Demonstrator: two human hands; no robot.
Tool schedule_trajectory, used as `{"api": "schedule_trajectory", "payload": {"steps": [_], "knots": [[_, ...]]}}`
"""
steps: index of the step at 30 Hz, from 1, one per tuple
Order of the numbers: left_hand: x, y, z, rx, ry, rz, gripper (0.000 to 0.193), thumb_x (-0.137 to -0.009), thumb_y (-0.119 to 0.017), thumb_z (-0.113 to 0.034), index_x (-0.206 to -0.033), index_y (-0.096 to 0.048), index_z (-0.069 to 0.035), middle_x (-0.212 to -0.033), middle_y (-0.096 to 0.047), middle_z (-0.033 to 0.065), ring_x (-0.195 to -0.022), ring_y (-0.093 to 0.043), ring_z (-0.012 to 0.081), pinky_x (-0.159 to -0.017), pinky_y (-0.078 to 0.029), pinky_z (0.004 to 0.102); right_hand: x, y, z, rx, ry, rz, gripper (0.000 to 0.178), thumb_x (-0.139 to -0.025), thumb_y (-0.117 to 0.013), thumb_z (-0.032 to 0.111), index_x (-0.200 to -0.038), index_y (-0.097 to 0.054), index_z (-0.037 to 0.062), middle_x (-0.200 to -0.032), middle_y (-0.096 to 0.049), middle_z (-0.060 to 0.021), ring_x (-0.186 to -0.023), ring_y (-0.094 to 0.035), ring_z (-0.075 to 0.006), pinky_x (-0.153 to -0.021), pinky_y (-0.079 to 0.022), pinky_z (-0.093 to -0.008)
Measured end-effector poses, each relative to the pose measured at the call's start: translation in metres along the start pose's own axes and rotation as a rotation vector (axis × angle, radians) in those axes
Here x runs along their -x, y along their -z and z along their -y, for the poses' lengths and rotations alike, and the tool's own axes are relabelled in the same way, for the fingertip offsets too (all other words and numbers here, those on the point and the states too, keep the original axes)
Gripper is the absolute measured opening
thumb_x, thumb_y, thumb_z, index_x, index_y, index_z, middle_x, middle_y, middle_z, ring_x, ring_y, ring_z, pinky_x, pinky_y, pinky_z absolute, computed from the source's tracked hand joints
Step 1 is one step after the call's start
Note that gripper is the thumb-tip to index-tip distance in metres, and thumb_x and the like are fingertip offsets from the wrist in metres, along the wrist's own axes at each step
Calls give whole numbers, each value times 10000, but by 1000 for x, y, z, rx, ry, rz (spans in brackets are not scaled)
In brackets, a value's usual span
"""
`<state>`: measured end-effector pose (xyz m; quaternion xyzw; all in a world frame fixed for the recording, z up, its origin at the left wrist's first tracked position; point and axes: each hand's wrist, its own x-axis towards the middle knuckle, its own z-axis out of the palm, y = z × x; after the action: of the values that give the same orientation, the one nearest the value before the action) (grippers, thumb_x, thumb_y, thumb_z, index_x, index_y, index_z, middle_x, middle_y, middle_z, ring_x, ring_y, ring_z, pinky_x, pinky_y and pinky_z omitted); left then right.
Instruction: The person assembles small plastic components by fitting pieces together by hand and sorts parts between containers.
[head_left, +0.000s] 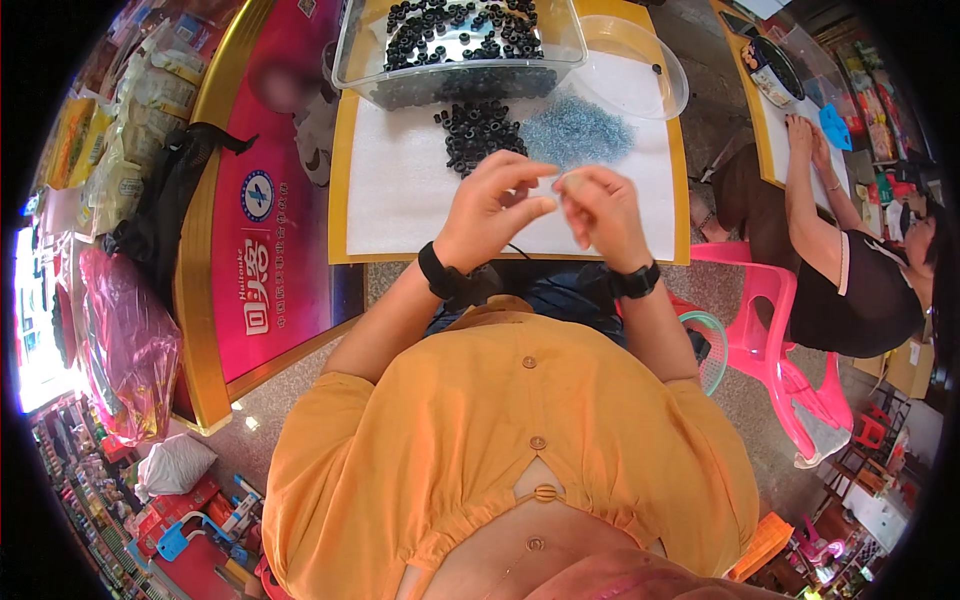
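Two hands met over the front half of a white-topped table, with bare sheet on both sides

The left hand [492,210] and right hand [608,212] were raised near the front edge of the table [682,215], fingertips close to each other. The left thumb and forefinger stood apart; the right fingers were bent inward, the tips close together, but whatever they may have gripped was too small to tell.

Just beyond the hands lay a heap of small black rings [478,135], and right beside it a spread of tiny bluish clear pieces [580,132]. Behind the black heap, a clear tub [460,82] filled the far left part, its side reaching about the table's left edge. A round clear lid [612,72] took the far right corner and lapped over the yellow border.

The widest open room was the white sheet [392,205] left of the hands; a narrower strip ran to the right. Outside, a pink board [285,225] crowded the left edge, and a pink chair [765,310] stood near the front right corner.
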<state>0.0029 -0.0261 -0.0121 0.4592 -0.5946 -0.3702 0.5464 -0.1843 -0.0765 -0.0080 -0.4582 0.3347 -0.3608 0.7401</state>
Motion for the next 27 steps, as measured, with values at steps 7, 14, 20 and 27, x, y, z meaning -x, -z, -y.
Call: {"api": "schedule_trajectory", "payload": {"steps": [7,14,20,27], "knots": [[28,32,66,-113,204,33,112,-852,-744,-128,-906,-754,-31,-836,-669,49,-780,-616,136,-682,-494,263,-80,83,34,492,243,-384,322,-890,-722,270,-1064,-691,1,-744,-643,-13,-542,-528,-49,-480,-427,-202],[37,37,74,-115,190,19,114,-858,-736,-133,-913,-750,-33,-843,-667,53,-764,-620,139,-685,-497,267,-96,88,16,996,376,-467,348,-864,-715,282,-1122,-692,48,-784,-675,-39,-681,-623,-110,-624,-513,-271],[35,39,75,-123,207,41,101,-862,-733,-92,-923,-745,-13,-849,-658,41,-763,-588,110,-668,-466,243,-93,13,-28,1238,448,-109,236,-857,-686,239,-1033,-728,88,-918,-694,-112,-826,-668,-272,-729,-540,-374],[40,39,78,-110,171,21,104,-867,-726,-86,-939,-740,-13,-845,-643,36,-754,-575,104,-667,-462,239,-110,-7,-34,1441,372,-36,249,-878,-633,279,-1026,-720,99,-953,-677,-131,-882,-661,-325,-756,-541,-425]]}}
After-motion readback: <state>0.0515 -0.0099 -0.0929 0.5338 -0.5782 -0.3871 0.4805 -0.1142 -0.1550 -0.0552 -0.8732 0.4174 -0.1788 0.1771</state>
